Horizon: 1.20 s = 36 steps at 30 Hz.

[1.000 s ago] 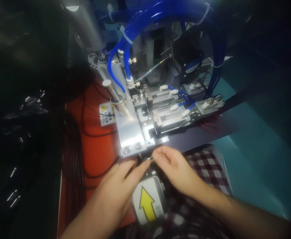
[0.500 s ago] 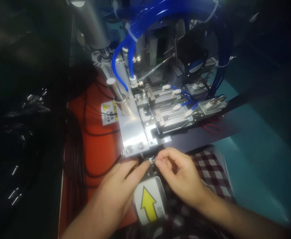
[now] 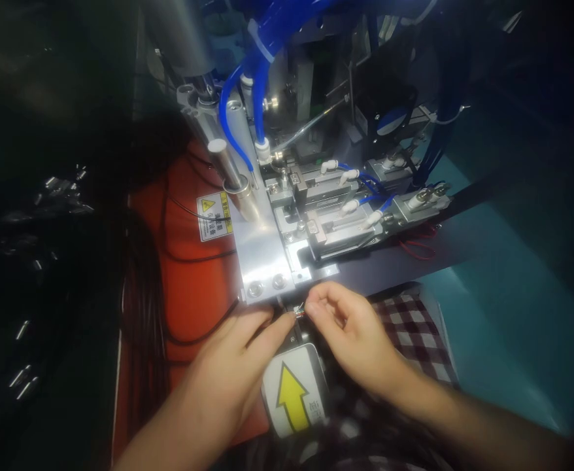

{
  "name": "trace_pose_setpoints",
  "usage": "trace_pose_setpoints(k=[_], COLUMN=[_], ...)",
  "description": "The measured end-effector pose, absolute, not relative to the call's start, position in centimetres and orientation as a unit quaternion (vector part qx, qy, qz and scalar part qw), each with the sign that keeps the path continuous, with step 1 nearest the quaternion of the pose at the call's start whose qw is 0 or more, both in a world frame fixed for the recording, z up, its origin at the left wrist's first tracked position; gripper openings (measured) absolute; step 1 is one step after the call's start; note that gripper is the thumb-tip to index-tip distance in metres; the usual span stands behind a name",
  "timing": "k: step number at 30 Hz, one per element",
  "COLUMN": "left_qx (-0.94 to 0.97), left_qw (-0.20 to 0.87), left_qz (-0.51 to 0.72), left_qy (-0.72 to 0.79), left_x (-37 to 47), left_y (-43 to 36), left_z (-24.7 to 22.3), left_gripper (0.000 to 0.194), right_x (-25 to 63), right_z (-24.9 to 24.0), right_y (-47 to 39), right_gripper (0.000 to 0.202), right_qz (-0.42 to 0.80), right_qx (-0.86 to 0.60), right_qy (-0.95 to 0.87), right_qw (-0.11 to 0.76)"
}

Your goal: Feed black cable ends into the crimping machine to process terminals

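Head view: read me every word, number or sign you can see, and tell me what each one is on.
Yellow arrow pointing up, no words: on the white plate below the hands.
Small characters beside the arrow: too blurred to read.
Yellow warning triangle: on the sticker on the orange surface.
Lines of characters on that sticker: too small and blurred to read.
Nothing else readable on the machine.

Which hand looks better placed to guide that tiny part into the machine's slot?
Probably the right hand: its fingertips pinch the small part just below the metal plate. The left hand only touches the part with one outstretched finger, likely steadying it.
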State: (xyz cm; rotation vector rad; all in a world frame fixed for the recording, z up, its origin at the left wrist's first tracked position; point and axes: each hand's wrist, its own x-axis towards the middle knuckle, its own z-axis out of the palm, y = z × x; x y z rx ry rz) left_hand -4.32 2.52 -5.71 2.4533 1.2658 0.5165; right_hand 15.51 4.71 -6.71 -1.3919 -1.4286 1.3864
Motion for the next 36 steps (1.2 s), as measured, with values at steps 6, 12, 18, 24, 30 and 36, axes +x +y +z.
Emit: trace_pose_setpoints(k=[6,12,18,24,30,36], left_qx=[0.863,0.862,0.860,0.854,0.859,0.858], left_qw=[0.157,0.154,0.158,0.159,0.159,0.154], left_qz=[0.170,0.161,0.173,0.180,0.176,0.186], left_qy=[0.450,0.455,0.453,0.461,0.454,0.454], left_x=[-4.54,-4.59,-4.52,-4.37,-4.35,-4.13], left_y=[2.33,2.27,2.33,2.37,2.45,2.62], left_z=[-6.19,-6.02,-6.15,-6.08,-5.72,-5.46], left_gripper=[0.043,0.043,0.043,0.042,0.042,0.040], right_x=[15.42,15.50,15.58,15.58,15.61,15.63], right_z=[-6.64,-6.72,-6.77,-6.89,-6.91,-7.09], right_y=[4.82,4.69,4.77,4.72,4.67,4.62], right_gripper=[0.013,0.013,0.013,0.012,0.012,0.013], right_qz=[0.534,0.541,0.537,0.544,0.548,0.556], right_qx=[-0.536,-0.531,-0.529,-0.527,-0.530,-0.530], right_qy=[-0.552,-0.549,-0.557,-0.551,-0.548,-0.546], right_qw=[0.349,0.351,0.349,0.350,0.345,0.334])
